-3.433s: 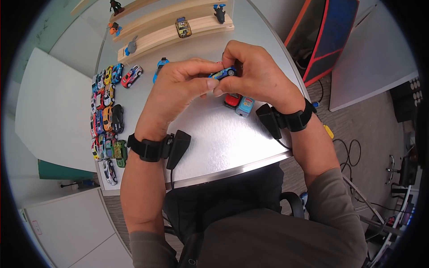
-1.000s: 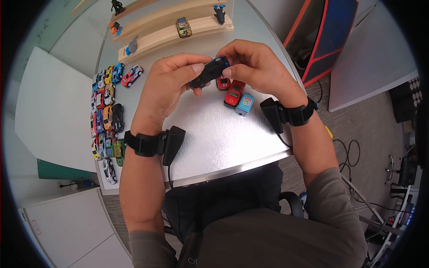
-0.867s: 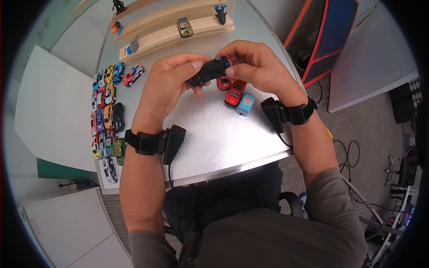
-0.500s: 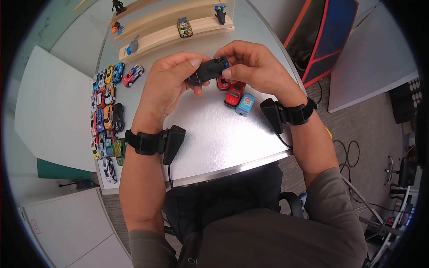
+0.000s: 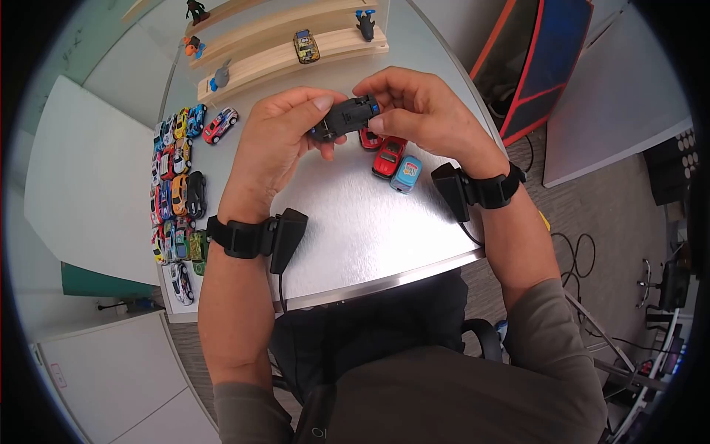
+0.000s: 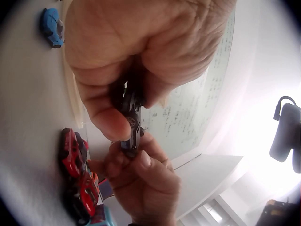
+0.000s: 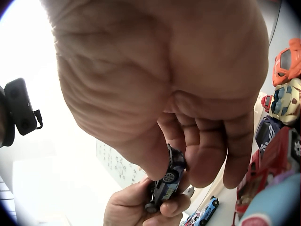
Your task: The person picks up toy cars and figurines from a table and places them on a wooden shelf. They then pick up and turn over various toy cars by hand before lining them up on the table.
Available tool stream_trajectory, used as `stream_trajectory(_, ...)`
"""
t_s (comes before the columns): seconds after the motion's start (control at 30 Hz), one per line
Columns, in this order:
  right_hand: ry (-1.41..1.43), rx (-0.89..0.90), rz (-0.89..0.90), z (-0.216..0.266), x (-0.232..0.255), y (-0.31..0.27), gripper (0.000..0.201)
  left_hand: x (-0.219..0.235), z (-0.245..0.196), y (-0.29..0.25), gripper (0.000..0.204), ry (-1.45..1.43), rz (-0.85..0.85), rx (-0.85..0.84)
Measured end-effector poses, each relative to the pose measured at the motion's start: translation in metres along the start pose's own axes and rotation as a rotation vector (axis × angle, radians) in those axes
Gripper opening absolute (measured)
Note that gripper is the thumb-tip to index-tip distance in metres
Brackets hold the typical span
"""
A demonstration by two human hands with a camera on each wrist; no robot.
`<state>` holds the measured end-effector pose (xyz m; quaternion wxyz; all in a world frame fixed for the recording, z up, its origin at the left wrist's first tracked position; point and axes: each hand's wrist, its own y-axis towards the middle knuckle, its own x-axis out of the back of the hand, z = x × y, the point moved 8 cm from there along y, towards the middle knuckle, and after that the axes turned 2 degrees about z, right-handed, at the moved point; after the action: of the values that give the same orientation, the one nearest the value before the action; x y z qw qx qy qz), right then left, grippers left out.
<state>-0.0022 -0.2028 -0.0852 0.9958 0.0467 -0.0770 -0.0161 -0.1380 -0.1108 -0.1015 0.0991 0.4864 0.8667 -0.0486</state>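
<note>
Raised over the table, a toy car [image 5: 345, 118] lies belly up between my two hands, its black underside facing the head camera. My left hand [image 5: 270, 140] pinches one end, thumb on top. At the other end my right hand [image 5: 436, 122] grips it between thumb and fingers. The right wrist view shows the side of the toy car [image 7: 170, 181] with its spoked wheels and dark blue body. Just below the hands on the table are a red pickup-like toy car [image 5: 388, 157], a light blue toy car [image 5: 405, 174] and another red car [image 5: 370, 138], partly covered.
Rows of toy cars [image 5: 177, 196] line the table's left side, with a red-and-white car [image 5: 220, 126] beside them. A wooden tiered rack [image 5: 259, 70] at the back bears small figures and a yellow-black car [image 5: 305, 46]. The table's metal front edge [image 5: 384, 281] is near the body.
The toy car has been turned from its blue side to its underside, and tilted slightly since. My left hand has shifted a little, and the blue car behind it is now hidden in the head view.
</note>
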Motion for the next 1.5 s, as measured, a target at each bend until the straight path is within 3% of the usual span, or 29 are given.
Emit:
stream_trajectory(0.5,-0.033,0.022,0.024,0.006,-0.004,-0.002,0.030,0.000,-0.001,0.000,0.028,-0.019,-0.021,-0.007)
stream_trajectory(0.67,-0.071,0.007,-0.046,0.005,0.000,-0.001,0.025,-0.004,-0.003,-0.001,0.021,0.017,-0.007,-0.065)
stream_trajectory(0.9,-0.147,0.045,-0.087,0.007,0.001,-0.002,0.023,-0.004,-0.005,-0.001,0.029,0.047,0.056,-0.104)
stream_trajectory(0.97,-0.247,0.166,-0.105,0.014,0.000,-0.003,0.021,-0.004,-0.004,0.000,0.031,0.098,0.054,-0.090)
stream_trajectory(1.17,-0.459,0.310,-0.182,0.026,-0.002,-0.006,0.019,-0.007,-0.002,0.000,0.033,0.105,0.045,-0.097)
stream_trajectory(1.37,-0.567,0.348,-0.198,0.033,-0.004,-0.008,0.019,-0.006,-0.001,0.000,0.033,0.104,0.038,-0.112)
stream_trajectory(1.5,-0.475,0.302,-0.192,0.032,-0.004,-0.009,0.020,-0.010,-0.002,0.000,0.034,0.101,0.042,-0.119)
